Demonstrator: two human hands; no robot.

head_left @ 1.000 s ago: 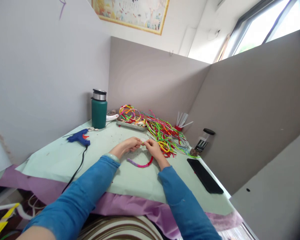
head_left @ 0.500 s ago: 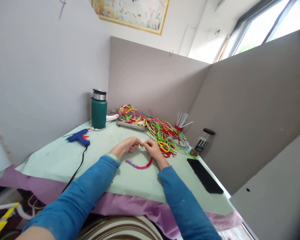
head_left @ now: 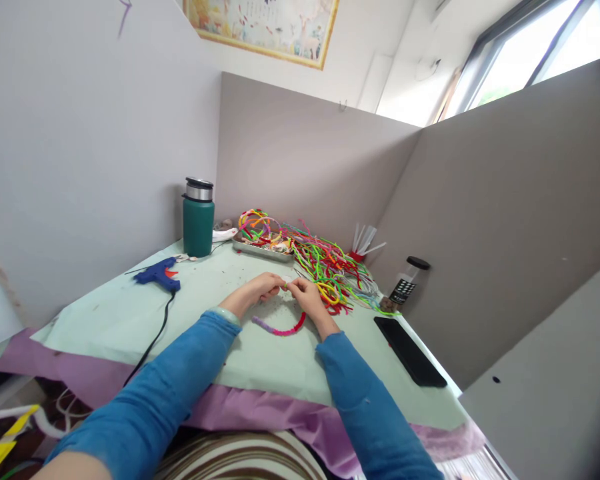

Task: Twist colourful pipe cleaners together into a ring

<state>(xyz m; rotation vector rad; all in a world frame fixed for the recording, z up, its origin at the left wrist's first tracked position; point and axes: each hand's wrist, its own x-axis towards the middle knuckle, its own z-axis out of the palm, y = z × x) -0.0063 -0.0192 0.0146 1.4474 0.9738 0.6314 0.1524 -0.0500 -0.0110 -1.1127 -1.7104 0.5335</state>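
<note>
Pipe cleaner curves across lower-centre frame; my left hand and right hand are pinched together on a green bit. Purple end just barely shifted, so same fiddly step, I reckon.

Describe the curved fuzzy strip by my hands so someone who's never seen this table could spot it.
On the pale green table cover, look between the blue sleeves, just below the right hand in the picture. A curved fuzzy strip there runs from purple through pink to red. It is one smooth arc, unlike the tangled, multicoloured heap farther back.
</note>
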